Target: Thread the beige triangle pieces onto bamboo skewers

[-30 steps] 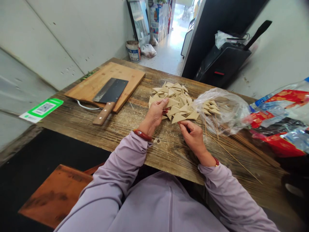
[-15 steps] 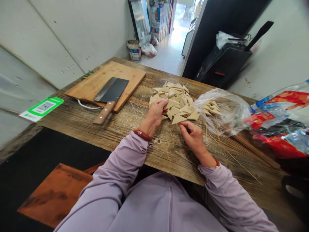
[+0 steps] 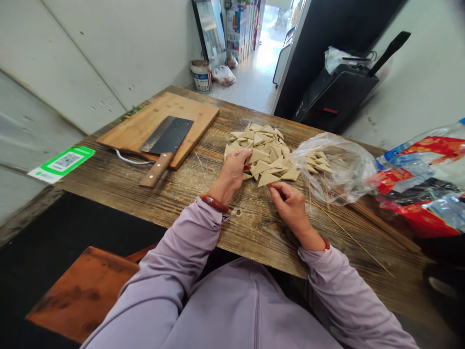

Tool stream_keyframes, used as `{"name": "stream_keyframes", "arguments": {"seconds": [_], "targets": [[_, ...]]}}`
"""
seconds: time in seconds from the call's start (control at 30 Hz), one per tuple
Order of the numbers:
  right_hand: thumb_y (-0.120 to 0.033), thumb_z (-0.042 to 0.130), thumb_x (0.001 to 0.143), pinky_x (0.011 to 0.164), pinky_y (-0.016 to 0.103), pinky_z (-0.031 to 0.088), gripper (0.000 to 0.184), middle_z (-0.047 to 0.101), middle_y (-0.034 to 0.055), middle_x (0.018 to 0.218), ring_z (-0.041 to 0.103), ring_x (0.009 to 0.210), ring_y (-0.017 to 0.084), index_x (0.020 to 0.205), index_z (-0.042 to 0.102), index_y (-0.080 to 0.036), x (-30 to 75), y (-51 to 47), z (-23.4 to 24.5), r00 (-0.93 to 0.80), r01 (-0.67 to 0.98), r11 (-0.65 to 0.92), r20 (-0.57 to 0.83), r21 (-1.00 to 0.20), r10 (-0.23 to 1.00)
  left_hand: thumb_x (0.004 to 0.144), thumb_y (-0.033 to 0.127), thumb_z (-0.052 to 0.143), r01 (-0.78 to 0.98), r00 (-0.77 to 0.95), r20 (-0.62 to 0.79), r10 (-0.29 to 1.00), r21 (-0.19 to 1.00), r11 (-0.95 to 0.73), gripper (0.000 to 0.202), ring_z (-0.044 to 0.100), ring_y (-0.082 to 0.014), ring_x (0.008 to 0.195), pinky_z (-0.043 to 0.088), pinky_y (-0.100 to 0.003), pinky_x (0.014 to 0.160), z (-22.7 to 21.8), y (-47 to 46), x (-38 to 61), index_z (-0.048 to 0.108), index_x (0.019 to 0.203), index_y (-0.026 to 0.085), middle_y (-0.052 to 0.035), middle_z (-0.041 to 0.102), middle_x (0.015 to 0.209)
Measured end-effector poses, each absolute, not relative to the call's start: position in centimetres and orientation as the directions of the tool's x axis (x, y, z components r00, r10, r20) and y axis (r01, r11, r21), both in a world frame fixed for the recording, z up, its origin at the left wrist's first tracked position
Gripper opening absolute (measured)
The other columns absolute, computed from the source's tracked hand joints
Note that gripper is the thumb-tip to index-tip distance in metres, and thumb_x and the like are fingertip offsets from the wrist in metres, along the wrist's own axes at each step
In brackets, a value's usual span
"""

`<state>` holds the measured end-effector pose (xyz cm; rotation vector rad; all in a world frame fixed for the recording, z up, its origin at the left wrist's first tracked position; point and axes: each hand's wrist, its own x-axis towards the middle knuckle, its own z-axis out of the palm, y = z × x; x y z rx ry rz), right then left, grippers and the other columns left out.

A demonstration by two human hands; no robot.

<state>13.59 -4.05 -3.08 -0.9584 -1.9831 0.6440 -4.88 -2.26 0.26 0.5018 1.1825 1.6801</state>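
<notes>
A heap of tan folded paper triangles [image 3: 267, 137] lies on the wooden table in front of me. My left hand [image 3: 234, 169] is at the heap's near left side, its thumb pressed over one folded triangle [image 3: 258, 155]; its other fingertips are partly hidden. Just right of it, my right hand [image 3: 290, 202] has thumb and forefinger pinched at the lower edge of another paper triangle [image 3: 268, 181] at the heap's near side. That triangle's tip points left, and its contact with the fingertips is small.
Left on the table, a cleaver [image 3: 167, 135] rests on a wooden cutting board [image 3: 203, 109], handle overhanging toward me. At right are a clear plastic bag [image 3: 337, 165] with more triangles, thin sticks [image 3: 358, 242], and red-and-clear packaging [image 3: 417, 184]. A black bin-like box [image 3: 337, 92] stands beyond.
</notes>
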Motion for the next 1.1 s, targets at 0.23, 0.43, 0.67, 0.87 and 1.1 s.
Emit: {"name": "stream_keyframes", "arguments": {"seconds": [0.23, 0.43, 0.67, 0.87, 1.1], "targets": [[-0.031, 0.055, 0.09, 0.067, 0.03, 0.051, 0.021, 0.076, 0.0055, 0.083, 0.069, 0.072, 0.02, 0.088, 0.073, -0.021, 13.7, -4.0, -3.2, -0.379, 0.371, 0.588, 0.461, -0.719, 0.803, 0.072, 0.024, 0.07, -0.47, -0.427, -0.182, 0.886, 0.881, -0.045, 0.01, 0.055, -0.0089, 0.06, 0.04, -0.021, 0.055, 0.3, -2.3, -4.9, 0.063, 0.069, 0.017, 0.0023, 0.063, 0.067], [-0.032, 0.055, 0.09, 0.066, 0.03, 0.049, 0.021, 0.075, 0.0048, 0.08, 0.067, 0.069, 0.019, 0.087, 0.073, -0.021, 13.7, -4.0, -2.9, -0.358, 0.397, 0.566, 0.446, -0.722, 0.82, 0.07, 0.033, 0.079, -0.491, -0.301, -0.148, 0.942, 0.871, -0.02, 0.022, 0.056, -0.0079, 0.06, 0.042, -0.021, 0.056, 0.4, -2.6, -4.5, 0.066, 0.076, 0.016, 0.0012, 0.065, 0.07], [-0.032, 0.053, 0.091, 0.065, 0.03, 0.049, 0.022, 0.075, 0.0042, 0.08, 0.066, 0.069, 0.018, 0.087, 0.072, -0.022, 13.6, -4.0, -2.8, -0.337, 0.387, 0.572, 0.467, -0.723, 0.818, 0.065, 0.028, 0.085, -0.515, -0.19, -0.183, 0.965, 0.855, 0.061, 0.022, 0.059, -0.0093, 0.061, 0.042, -0.022, 0.056, 0.4, -3.0, -3.0, 0.068, 0.074, 0.015, -0.0001, 0.068, 0.069], [-0.033, 0.053, 0.091, 0.066, 0.03, 0.049, 0.022, 0.075, 0.004, 0.079, 0.066, 0.069, 0.018, 0.086, 0.072, -0.022, 13.5, -4.1, -2.9, -0.322, 0.418, 0.561, 0.461, -0.715, 0.827, 0.069, 0.021, 0.081, -0.59, -0.234, -0.193, 0.953, 0.807, 0.019, 0.014, 0.06, -0.0086, 0.063, 0.043, -0.021, 0.059, 0.0, -3.0, -2.4, 0.069, 0.075, 0.016, 0.0007, 0.07, 0.07], [-0.032, 0.053, 0.091, 0.066, 0.031, 0.048, 0.022, 0.074, 0.0047, 0.078, 0.066, 0.067, 0.019, 0.085, 0.071, -0.022, 13.5, -4.1, -2.8, -0.317, 0.416, 0.56, 0.463, -0.716, 0.828, 0.065, 0.022, 0.084, -0.613, -0.24, -0.171, 0.956, 0.79, -0.012, 0.017, 0.062, -0.0095, 0.065, 0.044, -0.022, 0.062, 0.1, -3.0, -1.9, 0.071, 0.075, 0.015, 0.0001, 0.071, 0.069]]}}
